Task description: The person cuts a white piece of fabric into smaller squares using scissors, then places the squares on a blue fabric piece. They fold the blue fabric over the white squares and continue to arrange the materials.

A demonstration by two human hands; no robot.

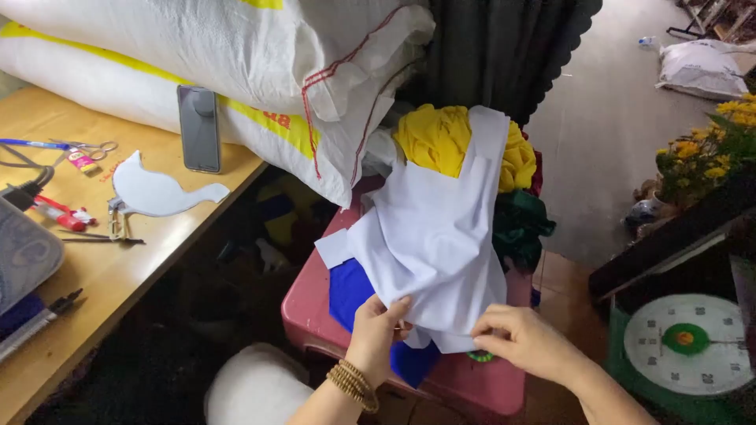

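The left hand, a beaded bracelet at its wrist, pinches the lower edge of a white cloth piece, and the right hand, at three o'clock from it, grips the same hem between thumb and fingers. The cloth lies over blue fabric on a red plastic stool. Yellow fabric is bunched at twelve o'clock, dark green fabric at two o'clock.

Blue cloth mostly hidden under white fabric.
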